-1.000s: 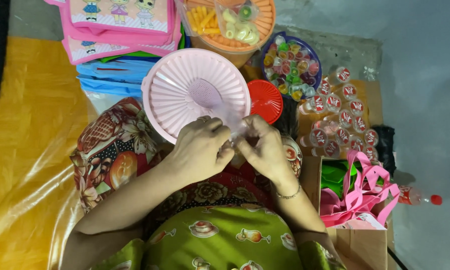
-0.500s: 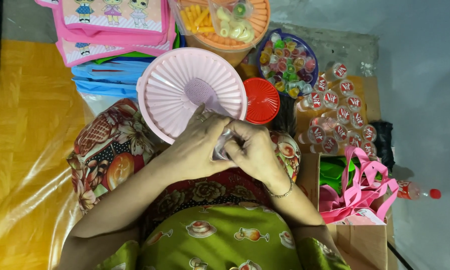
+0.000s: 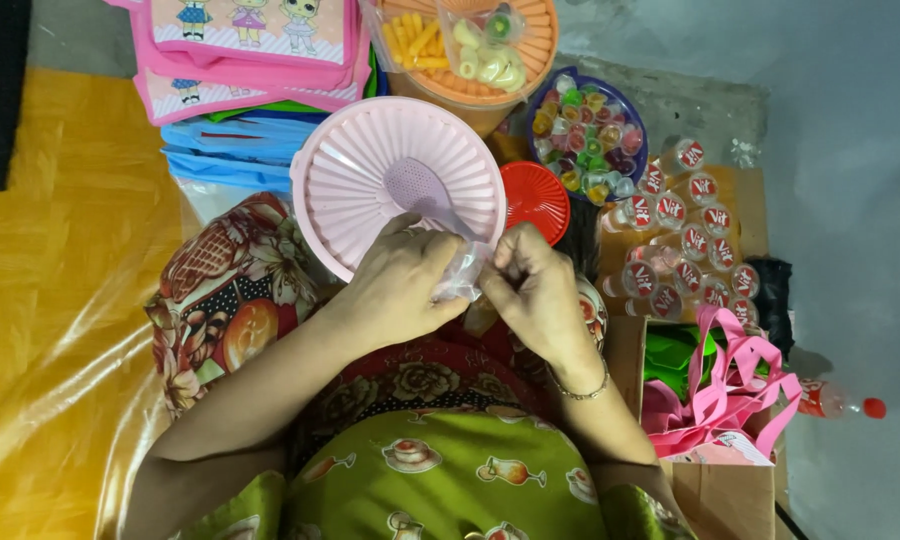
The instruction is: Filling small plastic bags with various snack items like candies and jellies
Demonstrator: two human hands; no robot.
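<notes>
My left hand (image 3: 398,283) and my right hand (image 3: 536,290) meet over my lap, both pinching a small clear plastic bag (image 3: 463,276) between the fingertips. Just beyond them lies a round pale pink ribbed basket (image 3: 350,180) with a pale pink scoop (image 3: 418,190) resting in it. The bag's contents are hidden by my fingers. A thin bracelet circles my right wrist.
A red ribbed lid (image 3: 536,197) sits right of the basket. Behind are an orange tub of snacks (image 3: 475,50), a blue bowl of coloured jellies (image 3: 585,135), several small bottles with red-and-white caps (image 3: 685,235), stacked pink and blue bags (image 3: 250,60), and pink bags in a cardboard box (image 3: 715,400).
My hands stay together at the clear bag, with the fingers shifting slightly. The view has drifted a little, so the basket now sits further left.
</notes>
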